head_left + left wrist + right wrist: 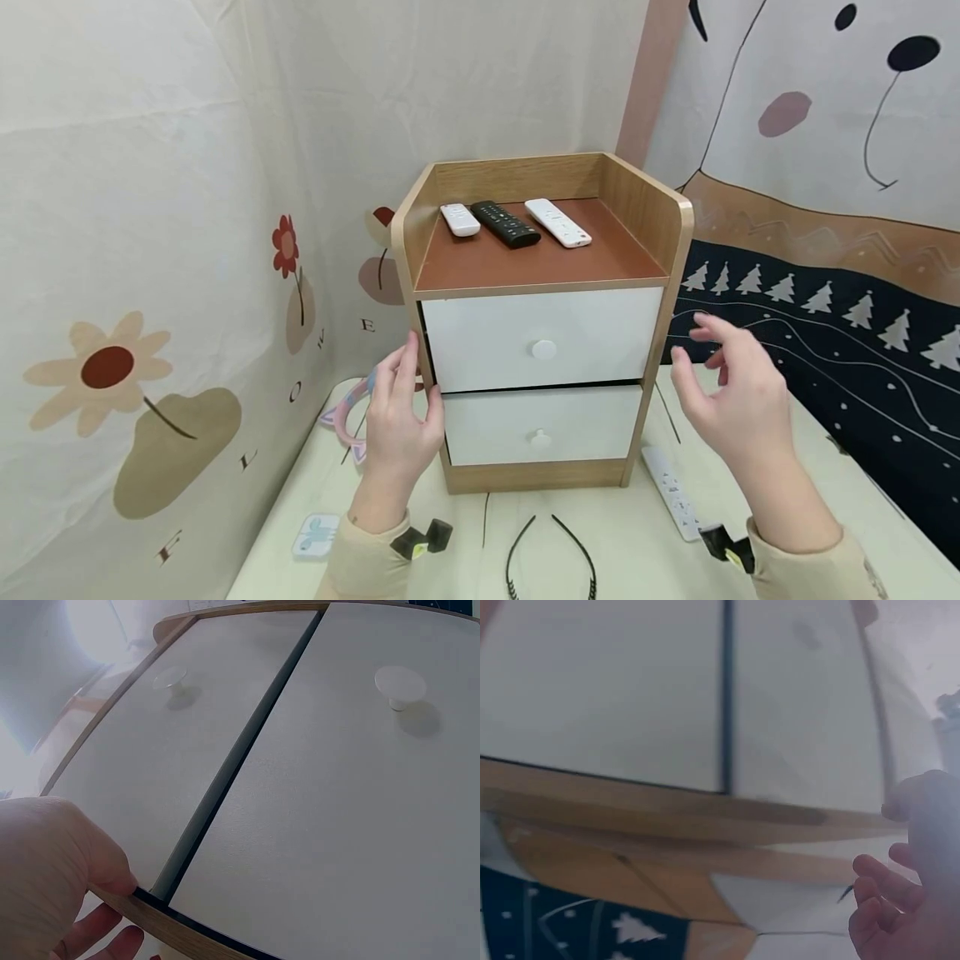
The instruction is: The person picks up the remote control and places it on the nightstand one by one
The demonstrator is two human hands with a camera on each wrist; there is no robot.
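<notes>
A wooden two-drawer cabinet (540,473) stands on the table in front of me, with a white upper drawer (480,342) and a white lower drawer (487,425), each with a round knob. My left hand (401,425) touches its left side; in the left wrist view, the thumb (109,862) lies at the front edge beside the gap between the drawers. To the right of the cabinet, my right hand (738,392) hovers apart from it, fingers loosely bent and holding nothing. On the brown top lie a small white remote (460,220), a black remote (506,225) and a longer white remote (558,222).
A cat-ear headband (347,417) lies left of the cabinet, partly behind my left hand. Nearer me are a pale blue-and-white square item (316,535) and a black headband (513,546). A white power strip (670,492) lies to the right. Printed fabric (187,167) hangs behind the table.
</notes>
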